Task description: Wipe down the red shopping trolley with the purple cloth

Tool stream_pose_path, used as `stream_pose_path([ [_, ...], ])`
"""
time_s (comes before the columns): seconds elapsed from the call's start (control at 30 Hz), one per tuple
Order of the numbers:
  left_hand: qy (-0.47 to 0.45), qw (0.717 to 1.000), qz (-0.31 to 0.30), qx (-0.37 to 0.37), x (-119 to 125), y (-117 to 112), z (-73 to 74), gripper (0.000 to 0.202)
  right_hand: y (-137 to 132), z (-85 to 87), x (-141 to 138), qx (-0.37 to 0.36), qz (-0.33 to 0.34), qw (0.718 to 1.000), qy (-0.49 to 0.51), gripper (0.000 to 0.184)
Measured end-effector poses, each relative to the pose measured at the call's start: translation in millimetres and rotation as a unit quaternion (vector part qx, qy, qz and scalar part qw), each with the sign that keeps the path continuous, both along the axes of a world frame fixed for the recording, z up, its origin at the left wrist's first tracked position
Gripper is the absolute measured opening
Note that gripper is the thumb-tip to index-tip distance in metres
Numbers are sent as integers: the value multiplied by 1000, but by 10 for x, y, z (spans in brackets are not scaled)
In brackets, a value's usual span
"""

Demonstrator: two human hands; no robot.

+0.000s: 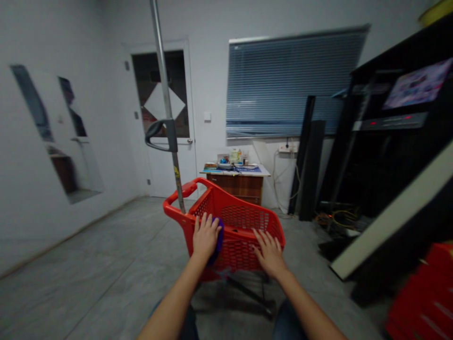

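Shopping cart (233,236) straight ahead, both hands on near side: left hand (206,236) over sponge (217,241), right hand (269,253) just right of it. Pole (166,104) at cart's far left corner. Desk (235,186) beyond cart, door (163,118) left of it, window blind (293,82) above and right. Boards (307,160) leaning against wall right of desk, cables (334,218) on floor beside them. Screen (417,85) in cabinet at far right, crate (421,293) on floor below.

Blinds (297,82) hang above a wooden cabinet (235,188), near what seems a monitor (417,84).

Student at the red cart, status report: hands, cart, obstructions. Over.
Left hand gripping dark blue cloth against red plastic shopping cart. Right hand spread on cart's near edge. Metal pole at cart's far corner.
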State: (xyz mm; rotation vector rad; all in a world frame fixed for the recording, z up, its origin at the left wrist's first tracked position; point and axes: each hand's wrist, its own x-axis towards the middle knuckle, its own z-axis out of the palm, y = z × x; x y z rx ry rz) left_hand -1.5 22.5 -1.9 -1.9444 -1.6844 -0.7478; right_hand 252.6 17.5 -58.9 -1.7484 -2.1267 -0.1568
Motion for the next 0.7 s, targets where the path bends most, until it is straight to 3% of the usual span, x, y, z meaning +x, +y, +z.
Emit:
stream_pose_path([
  [0.1, -16, 1000, 7, 0, 86, -16, -59, 39, -7, -77, -28, 18, -7, 1000, -1, 60],
  [0.27, -16, 998, -51, -23, 710, -35, -293, 35, -39, -118, -129, 39, -24, 999, -2, 63],
  [0.33, -11, 997, -69, -30, 836, -35, -323, 35, -46, -103, -116, 37, -21, 999, -2, 62],
  [0.4, 0, 997, -75, -31, 779, -30, -287, 35, -46, -79, -85, 28, -16, 999, -1, 60],
  [0.6, -1, 1000, -21, 2, 127, -12, -77, 37, -36, -61, -98, 15, -23, 1000, 3, 62],
  [0.7, -21, 1000, 0, 6, 170, -18, -123, 37, -56, -70, -183, 15, -33, 999, 0, 64],
])
